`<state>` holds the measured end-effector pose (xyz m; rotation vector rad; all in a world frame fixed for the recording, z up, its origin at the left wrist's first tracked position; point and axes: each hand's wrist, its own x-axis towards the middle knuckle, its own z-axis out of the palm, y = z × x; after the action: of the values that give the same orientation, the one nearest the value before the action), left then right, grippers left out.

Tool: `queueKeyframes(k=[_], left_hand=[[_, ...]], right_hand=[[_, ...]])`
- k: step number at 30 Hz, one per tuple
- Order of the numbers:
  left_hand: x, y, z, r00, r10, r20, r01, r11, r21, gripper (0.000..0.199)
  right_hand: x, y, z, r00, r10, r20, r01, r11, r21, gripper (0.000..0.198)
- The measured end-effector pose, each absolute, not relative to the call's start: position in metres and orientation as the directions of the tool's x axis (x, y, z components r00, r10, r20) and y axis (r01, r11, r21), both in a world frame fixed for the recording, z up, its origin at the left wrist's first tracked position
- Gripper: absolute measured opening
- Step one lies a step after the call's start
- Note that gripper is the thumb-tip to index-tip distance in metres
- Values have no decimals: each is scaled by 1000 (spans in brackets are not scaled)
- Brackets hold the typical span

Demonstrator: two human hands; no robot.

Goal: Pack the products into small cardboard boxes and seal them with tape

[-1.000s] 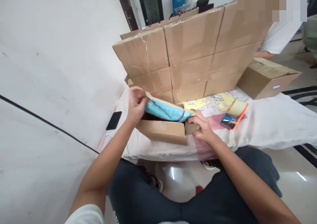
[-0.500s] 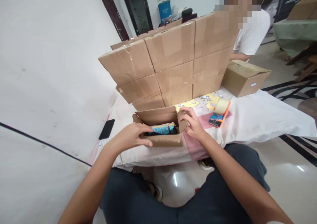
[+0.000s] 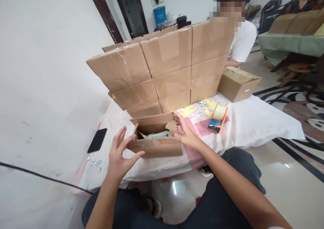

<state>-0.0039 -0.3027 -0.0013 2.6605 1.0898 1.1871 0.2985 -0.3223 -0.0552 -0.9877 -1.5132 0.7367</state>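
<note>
A small open cardboard box (image 3: 157, 149) stands near the front edge of the cloth-covered table. Inside it lies a blue and yellow packet (image 3: 158, 135), mostly hidden by the front wall. My left hand (image 3: 120, 156) is at the box's left end, thumb and fingers spread, fingertips close to the rim. At the opposite end, my right hand (image 3: 186, 133) has its fingers apart against the side, by a short end flap (image 3: 172, 126) that is folded inward. Whether my left fingertips touch the cardboard I cannot tell.
Behind the box rises a wall of stacked taped cartons (image 3: 172, 77). A tape dispenser (image 3: 218, 118) lies to the right, a black phone (image 3: 97, 140) to the left. Another carton (image 3: 239, 84) sits at the back right. A person in a white shirt (image 3: 243, 40) is behind the stack.
The right end flap has gone from standing outward to folded in under my right hand. My left hand has moved back from over the packet to the left end, fingers raised. The view has shifted.
</note>
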Motion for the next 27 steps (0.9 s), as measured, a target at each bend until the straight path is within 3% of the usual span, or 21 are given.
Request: queueKeyframes(k=[3, 6, 8, 10, 15, 19, 23, 25, 27], left_hand=[[-2, -289, -6, 419, 713, 563, 577, -687, 442, 56], [4, -279, -12, 351, 751, 559, 616, -635, 466, 49], [9, -275, -17, 342, 694, 633, 690, -643, 332, 44], [11, -272, -24, 437, 609, 661, 720, -678, 148, 35], [8, -265, -46, 728, 463, 506, 571, -818, -73, 52], [5, -261, -59, 768, 360, 529, 534, -816, -219, 68], [4, -259, -67, 765, 327, 555, 530, -809, -253, 65], [3, -257, -70, 758, 317, 570, 529, -811, -251, 62], [3, -256, -72, 752, 290, 591, 513, -820, -251, 58]], right_hand=[[298, -319, -57, 23, 893, 449, 138, 442, -887, 85], [300, -318, -56, 43, 868, 494, 194, 478, -857, 53], [303, -319, -53, 15, 840, 543, 288, 516, -806, 34], [308, -321, -50, -43, 824, 566, 399, 533, -746, 30], [325, -327, -44, -106, 856, 506, 547, 475, -690, 36], [352, -329, -43, 187, 746, 639, 690, 363, -626, 30], [410, -337, -50, 604, 377, 702, 735, 76, -673, 30], [442, -342, -61, 774, 245, 585, 605, -9, -796, 49], [467, -344, -76, 890, 293, 350, 361, 19, -932, 65]])
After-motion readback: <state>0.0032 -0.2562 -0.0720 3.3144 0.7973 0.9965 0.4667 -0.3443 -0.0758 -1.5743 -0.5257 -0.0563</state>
